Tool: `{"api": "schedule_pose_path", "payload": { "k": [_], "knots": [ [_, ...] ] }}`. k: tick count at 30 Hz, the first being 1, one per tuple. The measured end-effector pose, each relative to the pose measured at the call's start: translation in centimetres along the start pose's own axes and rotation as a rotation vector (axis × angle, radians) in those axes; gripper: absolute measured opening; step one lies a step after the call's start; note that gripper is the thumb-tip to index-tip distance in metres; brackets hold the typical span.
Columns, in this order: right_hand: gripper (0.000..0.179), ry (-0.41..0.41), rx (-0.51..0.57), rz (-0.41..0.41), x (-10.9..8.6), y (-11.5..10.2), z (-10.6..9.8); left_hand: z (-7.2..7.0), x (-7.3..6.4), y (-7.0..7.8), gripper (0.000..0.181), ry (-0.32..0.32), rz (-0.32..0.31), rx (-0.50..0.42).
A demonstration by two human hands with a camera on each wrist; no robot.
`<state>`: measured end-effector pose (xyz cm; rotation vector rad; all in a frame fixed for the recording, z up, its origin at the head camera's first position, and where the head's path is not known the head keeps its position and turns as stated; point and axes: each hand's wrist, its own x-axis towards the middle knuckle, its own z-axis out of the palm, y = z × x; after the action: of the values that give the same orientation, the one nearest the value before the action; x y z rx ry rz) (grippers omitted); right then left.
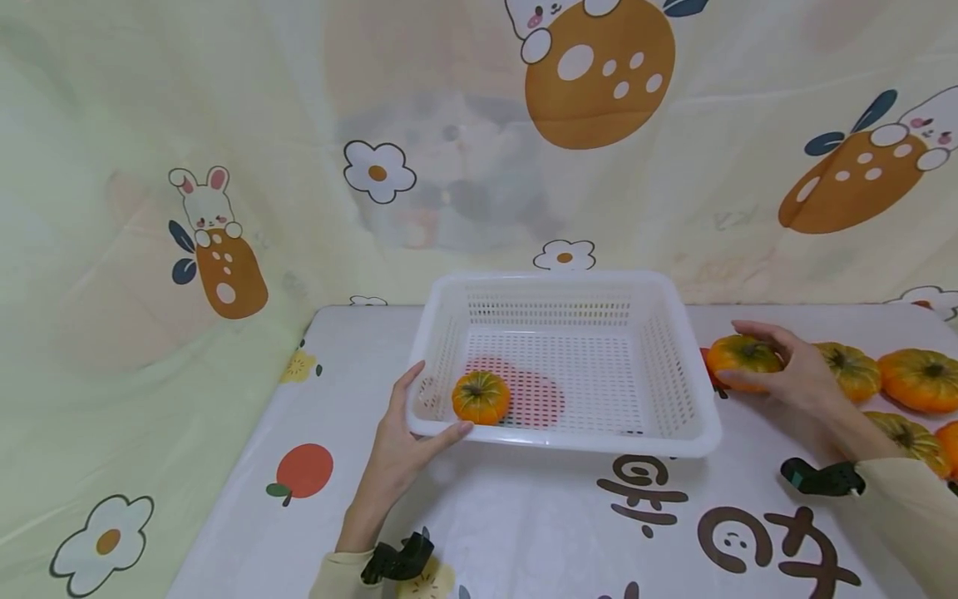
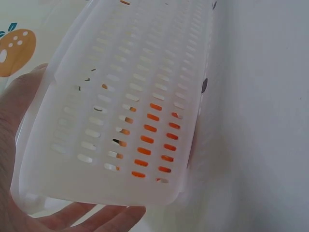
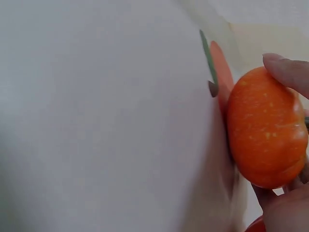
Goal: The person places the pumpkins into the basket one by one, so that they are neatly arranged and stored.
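Note:
A white plastic basket (image 1: pixel 599 443) with slotted sides stands on the table. My left hand (image 1: pixel 400 453) grips its near left corner, thumb over the front rim and fingers along the left side. Inside, in the near left corner, lies a small orange pumpkin (image 1: pixel 481 398); in the left wrist view its orange shows through the slots of the basket wall (image 2: pixel 111 186). To the right of the basket, my right hand (image 1: pixel 801 374) holds another small pumpkin (image 1: pixel 737 355) between thumb and fingers. The right wrist view shows this pumpkin's smooth orange underside (image 3: pixel 265 130).
Several more pumpkins (image 1: pixel 928 378) lie at the right of the table, beside and behind the right forearm, which partly hides them. The table has a printed white cloth (image 1: pixel 524 524). A patterned curtain (image 1: pixel 464 100) hangs along the back and left.

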<state>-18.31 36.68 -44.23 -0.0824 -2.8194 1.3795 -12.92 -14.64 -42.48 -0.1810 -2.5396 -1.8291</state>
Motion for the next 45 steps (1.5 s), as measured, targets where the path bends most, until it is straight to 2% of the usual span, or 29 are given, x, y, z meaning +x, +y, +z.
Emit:
{"api": "schedule_pose_path", "payload": {
  "k": [9,23,34,40,45],
  "knots": [
    [0.095,-0.008,-0.011,0.064,-0.6,0.4,0.2,0.0,0.0,0.1,0.101,0.005,0.006,0.002],
    [0.093,0.035,-0.026,0.062,-0.9,0.3,0.4,0.1,0.2,0.3,0.100,0.017,0.006,0.027],
    [0.093,0.067,-0.026,0.098,-1.1,0.5,0.6,0.2,0.2,0.3,0.098,0.010,-0.005,0.024],
    [0.089,0.061,-0.008,0.038,-0.8,-0.1,0.5,0.1,-0.1,0.1,0.100,0.027,-0.008,0.023],
    [0.087,0.086,-0.041,-0.013,-0.7,-1.2,-0.1,0.0,0.0,0.0,0.099,0.016,-0.008,0.019]
  ]
}}
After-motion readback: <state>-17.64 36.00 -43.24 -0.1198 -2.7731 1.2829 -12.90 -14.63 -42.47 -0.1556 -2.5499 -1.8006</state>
